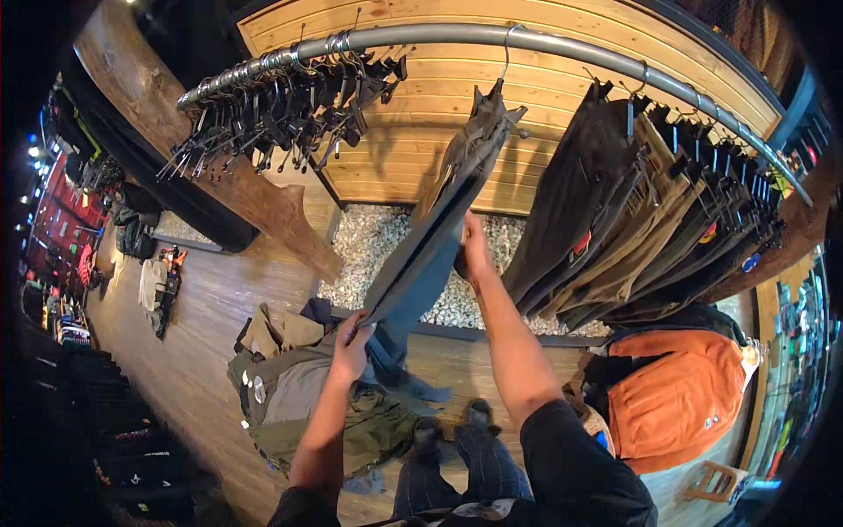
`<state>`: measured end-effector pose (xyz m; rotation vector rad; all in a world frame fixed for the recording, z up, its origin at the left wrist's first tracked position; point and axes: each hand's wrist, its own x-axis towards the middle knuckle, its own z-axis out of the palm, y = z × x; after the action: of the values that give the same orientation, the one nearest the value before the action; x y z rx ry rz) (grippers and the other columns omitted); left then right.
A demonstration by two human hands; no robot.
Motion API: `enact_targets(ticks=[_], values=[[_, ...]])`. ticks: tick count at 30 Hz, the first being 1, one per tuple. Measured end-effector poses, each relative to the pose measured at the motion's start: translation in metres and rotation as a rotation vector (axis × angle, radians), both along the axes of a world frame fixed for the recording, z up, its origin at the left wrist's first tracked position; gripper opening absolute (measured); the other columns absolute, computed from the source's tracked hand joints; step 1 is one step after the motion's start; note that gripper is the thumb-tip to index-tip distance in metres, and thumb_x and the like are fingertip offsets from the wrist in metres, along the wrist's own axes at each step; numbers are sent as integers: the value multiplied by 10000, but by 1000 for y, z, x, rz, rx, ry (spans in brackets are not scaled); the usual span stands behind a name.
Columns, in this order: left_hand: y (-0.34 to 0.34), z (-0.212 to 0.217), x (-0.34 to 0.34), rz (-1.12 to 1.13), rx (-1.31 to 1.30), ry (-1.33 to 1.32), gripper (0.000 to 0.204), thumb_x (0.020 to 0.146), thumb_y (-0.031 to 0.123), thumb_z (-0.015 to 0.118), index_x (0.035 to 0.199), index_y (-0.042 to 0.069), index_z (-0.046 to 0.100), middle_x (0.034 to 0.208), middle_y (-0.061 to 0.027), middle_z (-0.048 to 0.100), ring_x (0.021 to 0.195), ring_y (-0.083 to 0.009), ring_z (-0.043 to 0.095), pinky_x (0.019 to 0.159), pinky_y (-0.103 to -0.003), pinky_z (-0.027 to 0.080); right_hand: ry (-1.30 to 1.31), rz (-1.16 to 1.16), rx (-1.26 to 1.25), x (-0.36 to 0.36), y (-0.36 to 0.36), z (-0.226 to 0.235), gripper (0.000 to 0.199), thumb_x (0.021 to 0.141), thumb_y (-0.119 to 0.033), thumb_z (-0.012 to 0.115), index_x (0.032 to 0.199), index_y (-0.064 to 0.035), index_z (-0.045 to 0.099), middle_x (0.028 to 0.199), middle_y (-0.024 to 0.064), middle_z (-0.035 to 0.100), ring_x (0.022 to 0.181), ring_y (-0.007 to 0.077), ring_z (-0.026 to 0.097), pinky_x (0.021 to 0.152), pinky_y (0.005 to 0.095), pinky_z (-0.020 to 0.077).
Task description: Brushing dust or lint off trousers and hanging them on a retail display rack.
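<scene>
Many empty black hangers (281,105) hang on a curved metal rail (562,46). Dark and brown pants (615,228) hang on the right. An orange jacket (672,400) and green clothes (351,422) lie on the wooden floor (198,351).

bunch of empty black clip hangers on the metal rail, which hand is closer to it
Left. The left hand grips the grey trousers' lower edge, below the empty black clip hangers; the right hand is further right, behind the trousers.

A person's left hand (353,338) grips the lower hem of grey trousers (430,237) hanging from a curved metal rail (562,44); the right hand (475,250) holds them higher up. Empty black hangers (281,114) crowd the rail's left, dark trousers (615,220) its right. Clothes (325,395) lie heaped on the wooden floor (193,351).
</scene>
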<state>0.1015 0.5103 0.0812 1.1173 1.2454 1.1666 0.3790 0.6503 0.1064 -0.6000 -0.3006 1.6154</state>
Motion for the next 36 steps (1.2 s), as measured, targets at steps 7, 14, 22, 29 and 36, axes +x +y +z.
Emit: enact_targets(ticks=[7,14,22,29,36], values=[[45,2,39,-109,-93,124,374,965,124,559,1310,-18,549,1224,-81,616,1124,-161,534,987,-280,387,-697,-393,-60,85,-71,-16,510,981,-477,483,1261,-52,510,1087,40,585,1017,151,552,903,283,415],[91,-85,58,-190,-21,-150,242,988,208,580,1102,2,634,918,23,649,850,-92,546,770,-239,423,-957,-529,53,31,-191,84,394,1028,-337,479,1268,-37,393,1078,53,466,986,131,440,917,294,385],[5,-56,89,-227,114,22,211,921,33,548,1131,19,538,956,-11,586,835,-84,530,701,-242,445,-1093,-695,-50,76,-164,65,338,1020,-324,510,1201,-41,476,817,-19,450,720,81,390,626,244,343],[-15,-47,84,-241,253,175,412,857,-32,515,1268,-25,521,1079,-79,614,926,-156,560,827,-270,464,-1071,-720,-91,83,-150,55,336,997,-346,546,1145,-44,527,744,-26,457,658,75,398,585,248,344],[-35,-31,79,-124,85,48,311,945,161,599,1197,-19,576,917,-21,616,835,-100,532,764,-253,431,-1250,-704,-209,95,-144,40,389,972,-371,576,1115,-10,558,857,63,572,777,173,521,741,310,443]])
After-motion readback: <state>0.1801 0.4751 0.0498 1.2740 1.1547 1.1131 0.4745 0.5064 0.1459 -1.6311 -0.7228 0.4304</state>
